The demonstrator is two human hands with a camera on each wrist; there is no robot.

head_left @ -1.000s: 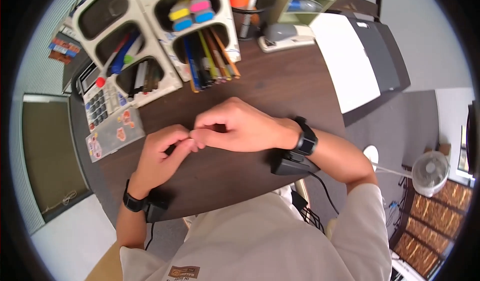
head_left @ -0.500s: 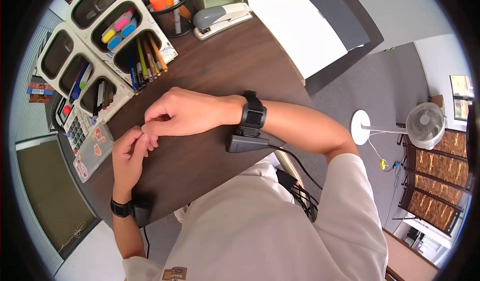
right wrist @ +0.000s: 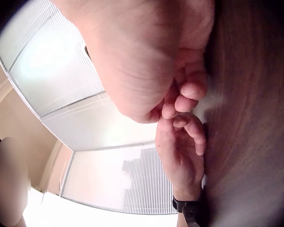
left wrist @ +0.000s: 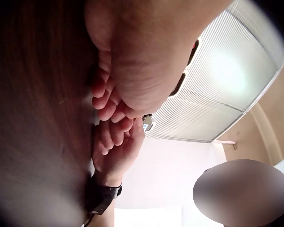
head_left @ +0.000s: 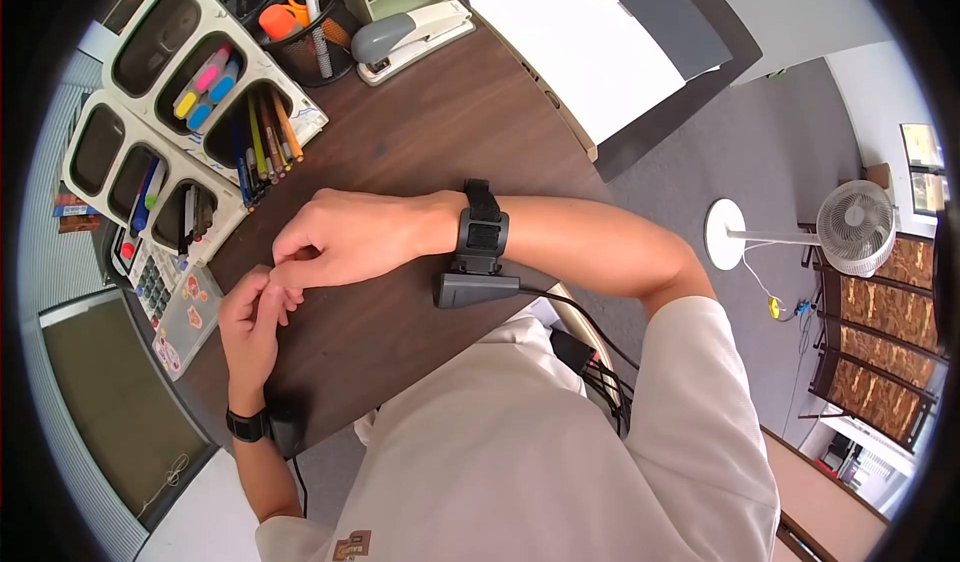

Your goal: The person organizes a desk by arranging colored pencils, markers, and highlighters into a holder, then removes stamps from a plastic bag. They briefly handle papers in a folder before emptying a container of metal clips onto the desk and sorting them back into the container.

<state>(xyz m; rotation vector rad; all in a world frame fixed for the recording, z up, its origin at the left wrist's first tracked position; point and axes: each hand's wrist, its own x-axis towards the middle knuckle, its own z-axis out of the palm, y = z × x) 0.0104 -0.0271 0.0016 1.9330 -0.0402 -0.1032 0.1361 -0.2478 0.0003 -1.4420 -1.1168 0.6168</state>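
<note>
In the head view, my left hand (head_left: 252,330) and right hand (head_left: 345,237) meet at their fingertips above the dark wooden desk (head_left: 400,147), left of its middle. The fingers of both are loosely curled, with thumbs close to the index fingers. Nothing shows in either palm. The left wrist view has the left hand (left wrist: 142,61) large in front, its fingertips against those of the right hand (left wrist: 116,151). From the right wrist, the right hand (right wrist: 137,56) hides part of the meeting point with the left hand (right wrist: 180,151).
A white desk organizer (head_left: 195,152) with highlighters (head_left: 208,82) and pencils (head_left: 268,147) stands at the back left. Beside it are a calculator (head_left: 155,287) and a stickered case (head_left: 190,322). Further right come a mesh cup (head_left: 310,47), a stapler (head_left: 410,42) and white paper (head_left: 570,47).
The head view has swung, so the desk things and both hands now appear further left. The hands stay together at the fingertips, with little change in their fingers.
</note>
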